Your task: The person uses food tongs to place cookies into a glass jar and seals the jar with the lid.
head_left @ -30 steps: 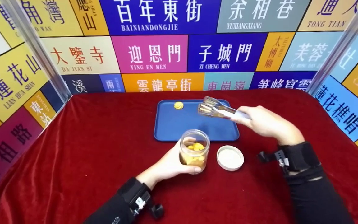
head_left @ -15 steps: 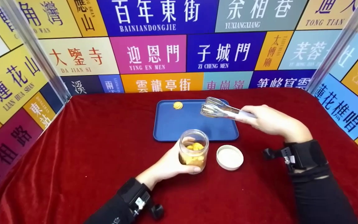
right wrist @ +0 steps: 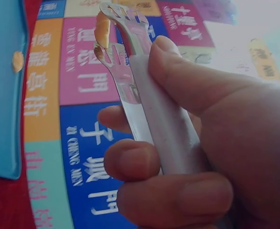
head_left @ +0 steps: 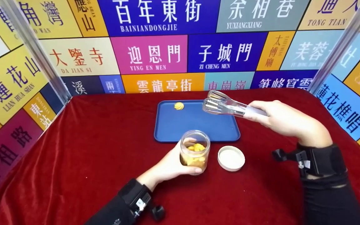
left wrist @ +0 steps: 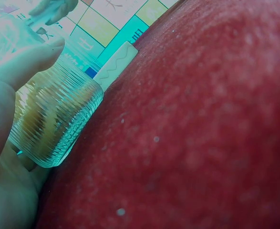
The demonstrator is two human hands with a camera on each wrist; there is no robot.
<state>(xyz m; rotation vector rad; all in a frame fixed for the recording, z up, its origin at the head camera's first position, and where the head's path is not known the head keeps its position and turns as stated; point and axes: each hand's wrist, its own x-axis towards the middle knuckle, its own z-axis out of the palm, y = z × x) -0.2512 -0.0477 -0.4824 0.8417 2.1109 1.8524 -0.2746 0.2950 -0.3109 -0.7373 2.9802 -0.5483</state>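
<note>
My left hand (head_left: 170,161) grips a clear glass jar (head_left: 206,156) that holds several yellow cookies (head_left: 196,147). The jar's mouth is uncovered, and its ribbed side shows in the left wrist view. In my right hand (head_left: 284,120) is a pair of serving tongs (head_left: 237,109), held by the pale handle above the blue tray's right part. A golden cookie (right wrist: 102,29) sits between the tong tips in the right wrist view. One swirled cookie (head_left: 179,106) lies near the back edge of the blue tray (head_left: 167,128).
A round cream lid (head_left: 231,158) lies right of the jar on the red cloth (head_left: 111,162). Metal posts (head_left: 334,53) stand at the back corners, before a wall of coloured signs (head_left: 148,53).
My right hand has moved rightward with the tongs, and their tips have risen slightly. The left hand and jar have stayed in place.
</note>
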